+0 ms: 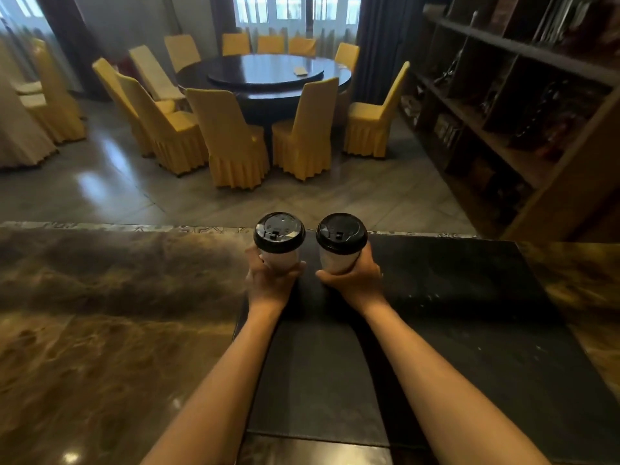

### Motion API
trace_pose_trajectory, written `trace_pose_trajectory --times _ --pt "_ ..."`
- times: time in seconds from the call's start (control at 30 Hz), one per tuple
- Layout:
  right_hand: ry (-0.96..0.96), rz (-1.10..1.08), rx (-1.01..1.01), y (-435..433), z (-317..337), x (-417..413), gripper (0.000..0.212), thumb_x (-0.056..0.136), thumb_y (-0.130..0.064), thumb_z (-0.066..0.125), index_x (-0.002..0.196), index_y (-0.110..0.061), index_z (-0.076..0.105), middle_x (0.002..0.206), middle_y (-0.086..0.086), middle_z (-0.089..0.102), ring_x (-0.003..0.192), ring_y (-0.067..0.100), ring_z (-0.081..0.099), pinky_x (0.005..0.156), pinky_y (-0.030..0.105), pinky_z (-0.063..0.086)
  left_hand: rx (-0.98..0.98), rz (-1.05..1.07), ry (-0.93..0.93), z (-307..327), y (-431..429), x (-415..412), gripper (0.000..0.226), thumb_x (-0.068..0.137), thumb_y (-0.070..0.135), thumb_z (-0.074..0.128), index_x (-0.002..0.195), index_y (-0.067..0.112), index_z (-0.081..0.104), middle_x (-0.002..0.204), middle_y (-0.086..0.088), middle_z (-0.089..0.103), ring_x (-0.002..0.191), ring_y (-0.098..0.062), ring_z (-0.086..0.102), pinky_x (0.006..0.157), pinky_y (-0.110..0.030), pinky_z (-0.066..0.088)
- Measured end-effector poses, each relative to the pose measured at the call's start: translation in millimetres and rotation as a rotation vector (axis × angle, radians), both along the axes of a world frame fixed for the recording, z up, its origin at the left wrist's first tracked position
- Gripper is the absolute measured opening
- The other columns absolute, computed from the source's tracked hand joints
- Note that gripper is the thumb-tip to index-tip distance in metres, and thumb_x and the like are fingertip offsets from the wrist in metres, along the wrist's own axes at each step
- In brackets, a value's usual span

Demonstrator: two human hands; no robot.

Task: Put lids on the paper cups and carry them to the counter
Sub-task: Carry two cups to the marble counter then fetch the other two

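Over the far edge of the marbled bench (100,330), head view: left hand (268,280) and right hand (355,280) each have their fingers wrapped closed around the lower wall of a white paper cup, left cup (280,258) and right cup (337,261). Both black lids (279,231) are seated. Upright, side-by-side holds likely guard against spilling above the dark mat (453,297); contact with it cannot be told.

You can't see the bases of the 2 cups: your left hand (270,280) and right hand (352,280) wrap the lower walls, hiding whether they touch the black mat (469,297). The shelf (503,129) contents (dark, blurred) are unreadable, and your elbows run off the bottom edge.
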State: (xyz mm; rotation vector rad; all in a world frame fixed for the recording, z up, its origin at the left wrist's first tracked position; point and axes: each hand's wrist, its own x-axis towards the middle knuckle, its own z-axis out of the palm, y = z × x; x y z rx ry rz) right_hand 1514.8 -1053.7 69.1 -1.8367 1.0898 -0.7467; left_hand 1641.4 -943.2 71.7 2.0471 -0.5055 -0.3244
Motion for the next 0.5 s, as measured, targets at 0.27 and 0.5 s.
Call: trace_pose_trajectory --times 0.27,0.5 --pt "0.256 0.039 0.067 46.2 8.1 -44.9 0.124 0.073 -0.049 0.086 0.161 -0.016 0.005 0.164 0.011 0.028 0.150 0.030 0.027 0.120 0.042 0.030 0.103 -0.124 0.042 12.3 70.0 -21.4 0.106 0.072 0.048 0.085 0.155 0.013 0.030 0.147 -0.011 0.052 0.136 -0.032 0.050 0.110 -0.046 0.045" --pt "0.566 0.003 -0.044 143.2 29.9 -145.1 0.100 0.092 -0.064 0.056 0.161 -0.020 -0.001 0.168 0.014 0.009 0.154 0.032 0.011 0.123 0.047 0.015 0.364 -0.421 -0.227 32.2 169.9 -91.8 0.083 0.094 0.056 0.059 0.156 0.007 0.033 0.158 -0.014 0.041 0.145 -0.028 0.041 0.116 -0.037 0.035"
